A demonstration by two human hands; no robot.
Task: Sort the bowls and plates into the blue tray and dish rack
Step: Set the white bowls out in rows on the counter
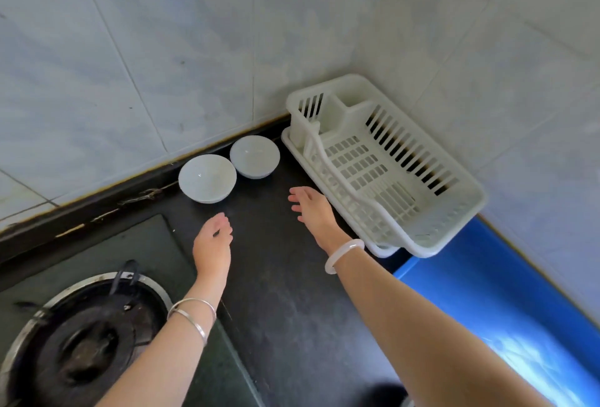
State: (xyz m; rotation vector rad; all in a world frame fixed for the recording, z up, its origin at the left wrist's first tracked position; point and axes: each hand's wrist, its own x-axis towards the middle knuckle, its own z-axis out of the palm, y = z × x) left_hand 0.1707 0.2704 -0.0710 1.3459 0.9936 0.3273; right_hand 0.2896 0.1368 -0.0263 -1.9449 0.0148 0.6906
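Two white bowls stand upright on the black counter against the tiled wall: the left bowl (207, 178) and the right bowl (255, 156), almost touching. A white plastic dish rack (461, 208) sits in the corner to their right, with nothing in it. Part of the blue tray (480, 293) shows below the rack at the right edge. My left hand (212, 241) hovers just below the left bowl, fingers loosely curled, holding nothing. My right hand (313, 211) is between the right bowl and the rack, fingers spread, holding nothing.
A gas stove burner (84, 341) with a black grate sits at the lower left. Tiled walls (162, 49) close the counter at the back and right. Dark counter (285, 309) runs between the stove and the blue tray.
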